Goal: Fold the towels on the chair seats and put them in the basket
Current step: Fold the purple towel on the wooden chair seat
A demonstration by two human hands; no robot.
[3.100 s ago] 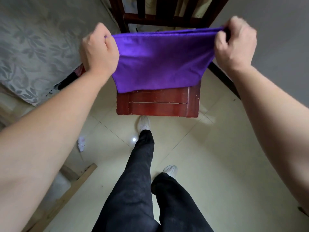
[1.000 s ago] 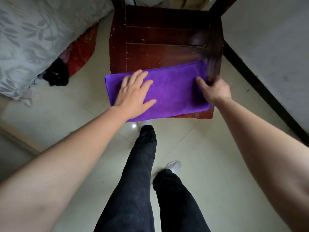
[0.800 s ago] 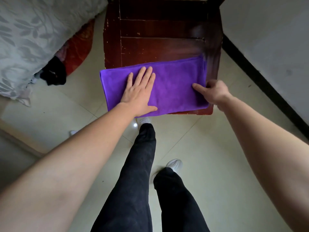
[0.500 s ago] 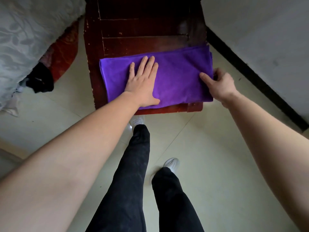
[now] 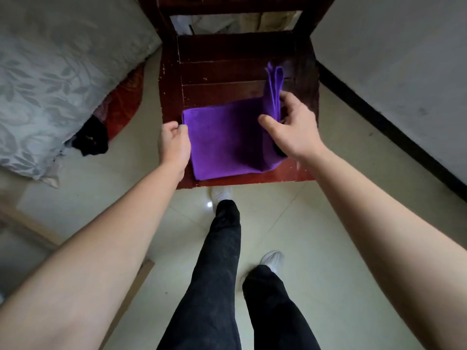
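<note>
On the chair seat (image 5: 227, 72), near its front edge, lies the purple towel (image 5: 222, 142), folded, its left part flat on the wood. Right hand (image 5: 293, 130): arm reaching forward, thumb on the near face and fingers behind, pinching the towel's right end, which stands upright off the seat. Left hand (image 5: 174, 145): palm down, fingers curled against the towel's left edge at the far corner; whether they grip it cannot be told.

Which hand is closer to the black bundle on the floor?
Left. The left hand grips the purple towel at its edge nearest the black bundle; the right hand holds up its far end.
</note>
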